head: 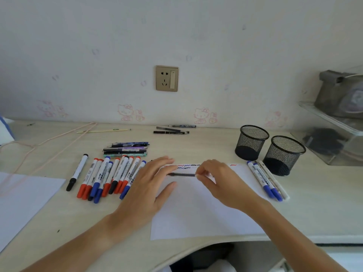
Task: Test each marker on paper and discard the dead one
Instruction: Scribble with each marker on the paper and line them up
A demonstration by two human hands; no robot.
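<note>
1. The dark pen [181,174] lies level just above the paper [206,209], near its top edge, under the rows of red, blue and black squiggles [188,166]. The right hand [222,183] pinches its right end between curled fingertips. The left hand [149,185] has straight, relaxed fingers by the pen's left end, palm on the sheet; whether those fingers actually touch the pen cannot be told.
2. If the cap is being pulled off, a slip could flick it into the cluster of markers [110,177] just left of the sheet, and the pen might then be mixed up with them.
3. The untested group on the left and the three markers [265,180] on the right edge of the paper are easy to confuse; setting the pen on the wrong side would likely mean a skipped or repeated test.
4. A faint stroke placed over existing squiggles could be misjudged as live ink.
5. The two mesh cups [270,149] stand close together, so a dead pen could land in the wrong one.
</note>
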